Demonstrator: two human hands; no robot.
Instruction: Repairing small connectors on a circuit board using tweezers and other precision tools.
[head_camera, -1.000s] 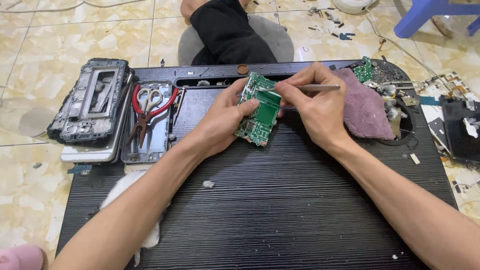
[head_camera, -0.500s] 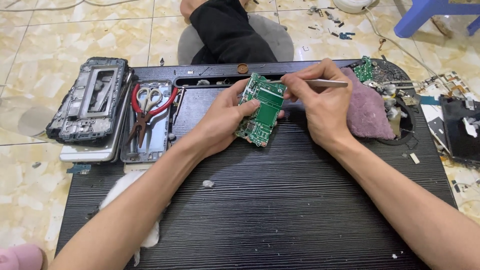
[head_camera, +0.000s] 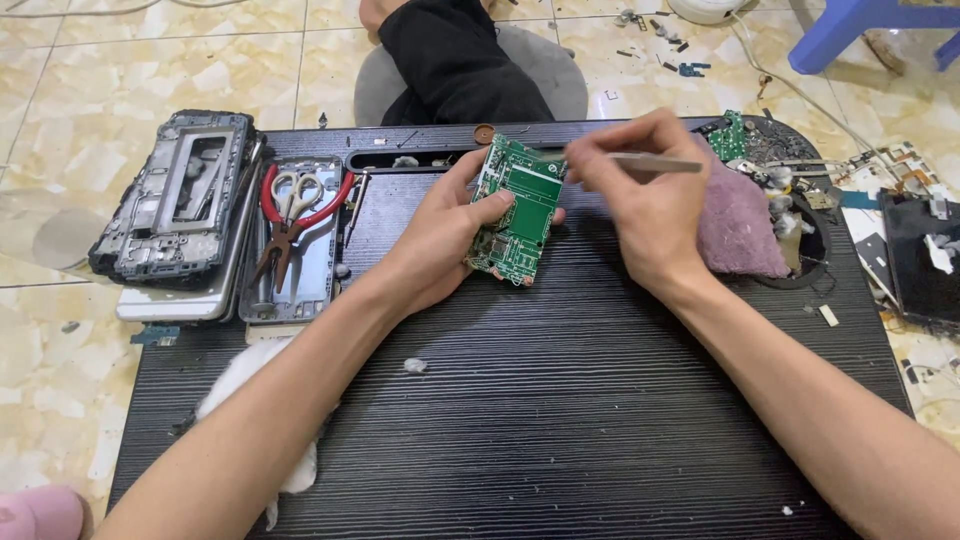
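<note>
Black ribbed mat (head_camera: 560, 420) on tiled floor: left hand (head_camera: 440, 235) gripped green circuit board (head_camera: 517, 212), tilted, long axis running away from the body. Right hand (head_camera: 640, 205) pinched metal tweezers (head_camera: 655, 162), tip at the board's top right edge. Red pliers (head_camera: 290, 215) lay left.

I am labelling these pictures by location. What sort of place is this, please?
Probably an informal electronics repair spot set on a tiled floor. The left hand holds a green circuit board, the right hand holds tweezers, and stripped device frames and pliers lie on the low black work board.
</note>
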